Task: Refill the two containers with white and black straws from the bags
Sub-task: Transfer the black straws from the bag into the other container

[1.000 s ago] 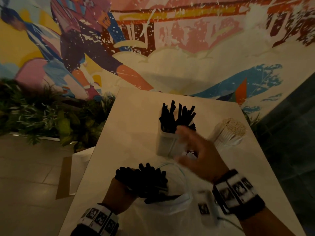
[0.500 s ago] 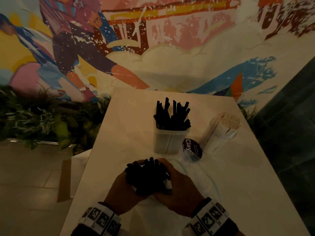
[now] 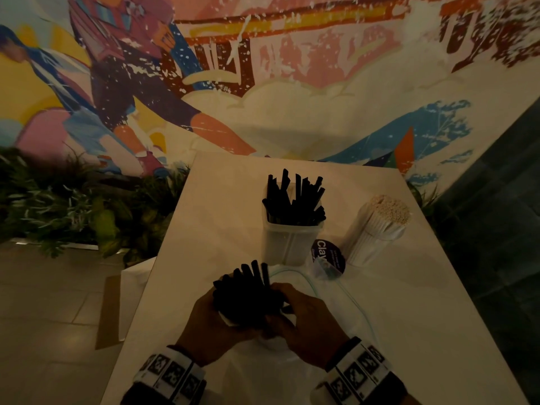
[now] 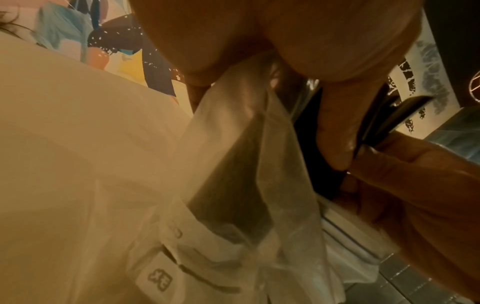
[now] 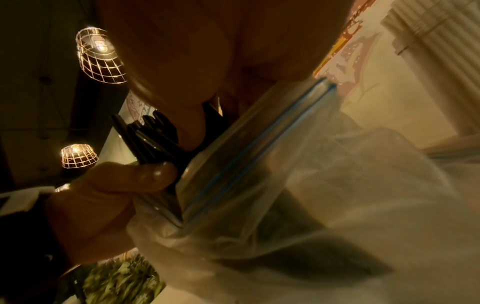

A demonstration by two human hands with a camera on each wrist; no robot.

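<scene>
A bundle of black straws stands upright, partly inside a clear zip bag at the near end of the table. My left hand grips the bundle from the left and my right hand curls round it from the right. The right wrist view shows the straw tips above the bag's blue zip edge; the left wrist view shows bag plastic under my fingers. Beyond stand a clear container of black straws and a container of white straws.
A dark round label lies between the two containers. The pale table has edges on the left and right. Green plants and a painted wall lie beyond it. Wire lamps hang overhead.
My right hand was raised and open by the black-straw container, then dropped back and closed on the bundle. My left hand kept hold of the bundle.
</scene>
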